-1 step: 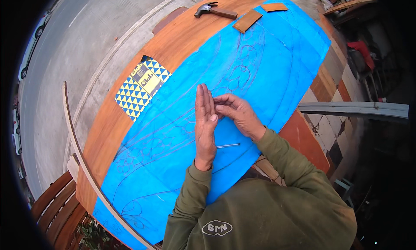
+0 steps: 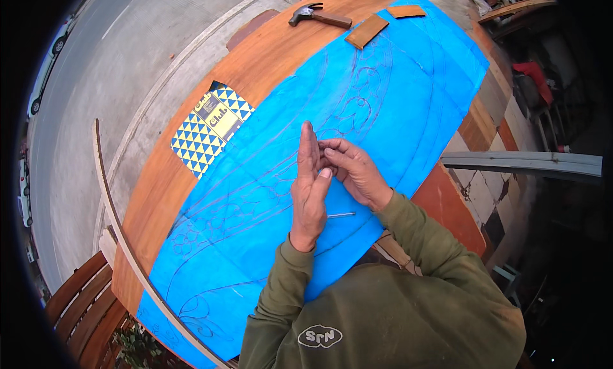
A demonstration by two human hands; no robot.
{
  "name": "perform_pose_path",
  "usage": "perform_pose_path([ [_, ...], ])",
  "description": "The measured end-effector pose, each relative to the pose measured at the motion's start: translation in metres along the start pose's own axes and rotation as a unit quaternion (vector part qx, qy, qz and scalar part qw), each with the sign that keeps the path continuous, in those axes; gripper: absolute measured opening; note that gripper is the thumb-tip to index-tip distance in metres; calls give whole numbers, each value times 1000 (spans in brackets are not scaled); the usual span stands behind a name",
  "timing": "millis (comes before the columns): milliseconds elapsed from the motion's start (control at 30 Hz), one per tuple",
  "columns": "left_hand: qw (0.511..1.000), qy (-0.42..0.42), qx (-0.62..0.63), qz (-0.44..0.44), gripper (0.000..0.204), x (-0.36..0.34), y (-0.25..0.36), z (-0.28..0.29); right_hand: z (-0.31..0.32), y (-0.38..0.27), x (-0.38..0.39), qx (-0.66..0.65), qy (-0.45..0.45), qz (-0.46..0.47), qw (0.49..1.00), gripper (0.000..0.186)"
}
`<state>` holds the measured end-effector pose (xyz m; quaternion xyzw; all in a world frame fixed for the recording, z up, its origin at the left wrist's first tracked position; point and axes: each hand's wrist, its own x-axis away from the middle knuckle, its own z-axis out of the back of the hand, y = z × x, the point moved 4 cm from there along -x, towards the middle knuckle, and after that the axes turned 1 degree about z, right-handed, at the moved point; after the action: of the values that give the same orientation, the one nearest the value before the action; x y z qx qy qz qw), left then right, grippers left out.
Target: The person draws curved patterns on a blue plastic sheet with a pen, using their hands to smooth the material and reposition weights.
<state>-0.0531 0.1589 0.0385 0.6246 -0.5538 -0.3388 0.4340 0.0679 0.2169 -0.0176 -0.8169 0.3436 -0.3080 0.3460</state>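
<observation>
My left hand is held upright over a blue sheet, its fingers stretched out straight and its thumb a little apart. Right beside its palm is my right hand, with bent fingers and the thumb drawn close to the forefinger; its fingertips are partly hidden, and anything between them is too small to make out. Dark curved lines and scrolls are drawn across the sheet, which covers much of a wooden tabletop. A thin silvery pen-like stick lies on it, just below my hands.
A claw hammer and two brown wooden pieces lie at the far end. A blue-and-yellow patterned packet rests on the left. One long thin strip crosses the near left; a grey metal bar juts in from the right.
My left hand has turned more edge-on and shifted slightly right. The right hand stays close beside it, thumb and fingers moved a little. The stick is now partly covered.
</observation>
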Motion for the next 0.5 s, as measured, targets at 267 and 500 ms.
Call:
perform_pose_path([
  [267, 861, -93, -463, -190, 59, -4, 4, -13, -21, 20, 13, -233, 59, -23, 970, 53],
  [500, 785, -31, -550, -283, 47, -29, 9, 40, -26, 7, -7, -186, 98, -38, 977, 51],
])
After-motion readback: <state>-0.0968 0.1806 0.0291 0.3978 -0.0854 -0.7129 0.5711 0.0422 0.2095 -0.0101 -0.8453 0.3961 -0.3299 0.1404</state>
